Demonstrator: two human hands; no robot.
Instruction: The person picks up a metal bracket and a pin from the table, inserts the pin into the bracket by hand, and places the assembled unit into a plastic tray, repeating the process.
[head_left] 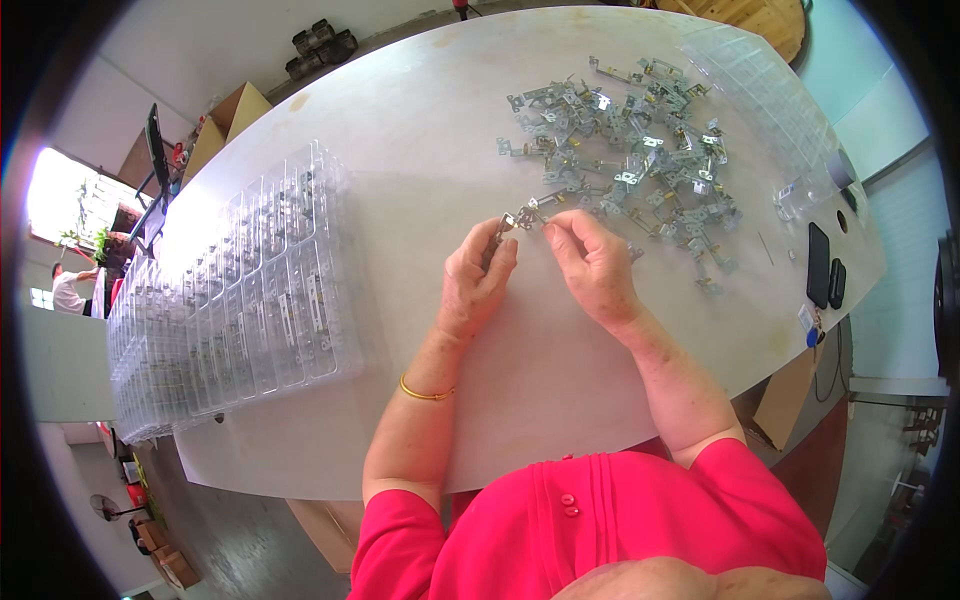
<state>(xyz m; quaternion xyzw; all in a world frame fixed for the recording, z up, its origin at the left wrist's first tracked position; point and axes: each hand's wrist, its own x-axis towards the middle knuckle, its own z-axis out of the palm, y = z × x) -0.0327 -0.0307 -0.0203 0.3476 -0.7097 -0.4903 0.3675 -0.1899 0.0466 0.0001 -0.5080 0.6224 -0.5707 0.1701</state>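
Observation:
Over the middle of the table my left hand point(478, 278) and my right hand point(596, 268) face each other, fingers closed. Between their fingertips is a small silvery metal bracket point(524, 214), gripped at its left by the left hand and at its right by the right. Whether it is one piece or two linked together is too small to tell. A dark strip of metal also shows along the left fingers. Just beyond the right hand spreads a loose pile of similar metal brackets point(655, 150), some with brass-coloured parts.
Stacked clear plastic trays point(345, 290) with metal pieces in their slots stand at the left. Another clear tray point(745, 75) lies at the far right. Near the right edge are a clear bottle point(800, 197), a black phone point(818, 265) and keys point(812, 330). A person point(72, 290) is far off left.

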